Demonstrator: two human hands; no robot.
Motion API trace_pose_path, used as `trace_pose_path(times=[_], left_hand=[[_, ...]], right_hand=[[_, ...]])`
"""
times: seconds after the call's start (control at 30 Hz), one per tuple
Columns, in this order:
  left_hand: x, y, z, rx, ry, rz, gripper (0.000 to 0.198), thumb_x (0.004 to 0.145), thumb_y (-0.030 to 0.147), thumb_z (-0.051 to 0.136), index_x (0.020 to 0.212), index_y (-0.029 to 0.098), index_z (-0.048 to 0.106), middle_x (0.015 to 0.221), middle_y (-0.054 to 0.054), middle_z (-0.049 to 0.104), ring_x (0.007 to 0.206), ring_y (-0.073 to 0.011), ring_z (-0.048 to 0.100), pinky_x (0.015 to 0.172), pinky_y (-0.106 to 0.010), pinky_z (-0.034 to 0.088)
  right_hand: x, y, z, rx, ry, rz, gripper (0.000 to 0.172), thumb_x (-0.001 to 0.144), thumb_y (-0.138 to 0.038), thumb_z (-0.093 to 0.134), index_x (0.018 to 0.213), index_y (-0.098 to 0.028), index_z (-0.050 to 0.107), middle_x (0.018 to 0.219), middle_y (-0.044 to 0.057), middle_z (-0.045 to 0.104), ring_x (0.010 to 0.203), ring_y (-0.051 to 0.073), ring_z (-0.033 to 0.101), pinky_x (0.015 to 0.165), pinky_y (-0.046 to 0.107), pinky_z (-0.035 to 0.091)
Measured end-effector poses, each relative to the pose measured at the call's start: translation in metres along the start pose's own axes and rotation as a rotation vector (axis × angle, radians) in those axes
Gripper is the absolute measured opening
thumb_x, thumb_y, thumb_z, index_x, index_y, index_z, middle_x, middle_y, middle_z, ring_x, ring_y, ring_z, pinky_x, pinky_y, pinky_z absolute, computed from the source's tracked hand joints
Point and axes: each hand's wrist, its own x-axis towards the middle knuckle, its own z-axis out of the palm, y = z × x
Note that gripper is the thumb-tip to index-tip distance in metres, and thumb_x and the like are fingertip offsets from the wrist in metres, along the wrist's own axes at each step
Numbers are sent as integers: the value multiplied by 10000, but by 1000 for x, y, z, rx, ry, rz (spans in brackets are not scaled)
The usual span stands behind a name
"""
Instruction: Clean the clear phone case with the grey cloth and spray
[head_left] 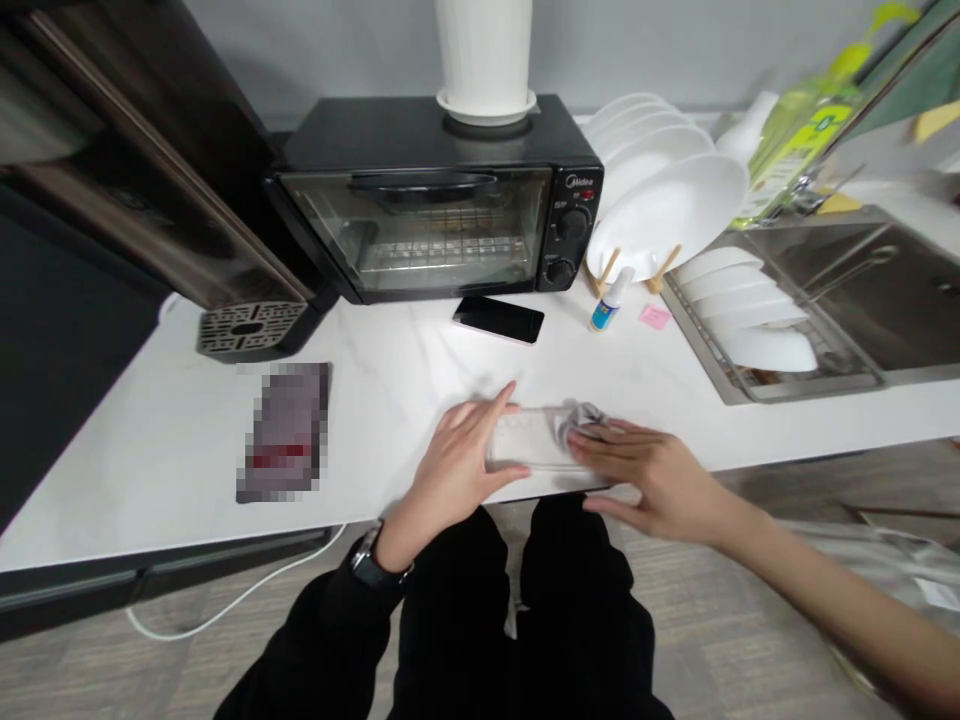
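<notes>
A clear, rectangular, shallow case or tray (pixel 526 438) lies near the front edge of the white counter (pixel 397 400). My left hand (pixel 459 458) grips its left end, thumb on the near side and fingers along the far side. At the case's right end, my right hand (pixel 652 480) presses a crumpled grey cloth (pixel 583 418) against it, fingers together over the cloth. Whether the case has a lid cannot be made out. Beyond the hands lie a dark-screened phone (pixel 499 320) and a small white-capped bottle with a blue label (pixel 606 312).
A black toaster oven (pixel 442 235) stands at the back, a white pot (pixel 486 60) on top. White plates (pixel 667 205) stand in a wooden rack, right. Farther right are a pink note (pixel 655 316) and a sink (pixel 900 290) with bowls. A pixelated flat item (pixel 289 430) lies left.
</notes>
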Motion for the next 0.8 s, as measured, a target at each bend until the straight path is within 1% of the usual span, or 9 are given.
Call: trace_pose_path(times=[0.1,0.17,0.23,0.3,0.43,0.5,0.6,0.73,0.8], left_hand=[[0,-1,1,-4,5,19,1064,866,446,825,1672,320,142,1440,-83,630,1292,-309,559,1121,-477,412],[0,-1,2,-6,16,0,1060,860,459,828,1669,321,157,1440,-87,627,1291,-315,558,1112,-481,422],[0,-2,2,-8,16,-19,1089,842,457,845,1669,328,147,1445,-75,631,1296,-320,553,1118,-488,415],[0,-2,2,-11,9,-8,1091,848,444,843,1670,324,136,1449,-68,635,1300,-318,552,1124,-488,408],[-1,-1,1,-5,26,9,1021,874,456,814,1663,296,186,1424,-87,644,1273,-306,569,1096,-467,437],[-2,0,0,4,39,-8,1039,859,465,827,1662,301,189,1426,-84,644,1270,-310,569,1090,-473,444],[0,0,2,7,42,0,1078,837,451,849,1664,311,171,1438,-73,644,1279,-318,567,1102,-489,443],[1,0,4,26,89,54,966,881,414,812,1646,258,244,1399,-95,659,1258,-301,589,1085,-457,482],[-5,2,4,73,130,51,918,880,444,805,1618,206,315,1362,-120,672,1238,-304,606,1074,-455,501]], right_hand=[[7,-4,4,52,-56,-137,680,979,-560,648,1527,-176,529,1486,117,621,1404,275,577,1261,537,348],[8,-5,6,2,-51,-129,657,1008,-509,625,1568,-202,471,1505,108,603,1400,280,580,1272,591,297],[4,-6,7,-65,-26,-51,629,1028,-466,604,1572,-185,464,1504,124,601,1359,295,617,1256,599,329],[2,-9,8,-65,-16,-25,654,1020,-501,601,1544,-124,498,1497,161,599,1355,307,620,1237,558,387],[5,-8,9,11,-49,-120,671,1005,-554,605,1528,-142,519,1505,134,600,1412,292,569,1268,562,337],[-1,-5,6,-52,-29,-48,594,1033,-475,589,1543,-181,504,1498,111,611,1376,286,604,1253,581,358],[-12,-11,4,-122,17,88,519,1052,-403,558,1510,-160,549,1456,135,644,1309,289,658,1184,521,474],[8,-24,17,35,-15,-31,594,1003,-491,630,1483,-145,576,1506,133,600,1410,285,571,1216,475,444],[17,-19,18,54,19,-28,524,1009,-443,637,1473,-203,595,1496,97,617,1391,280,591,1218,510,436]])
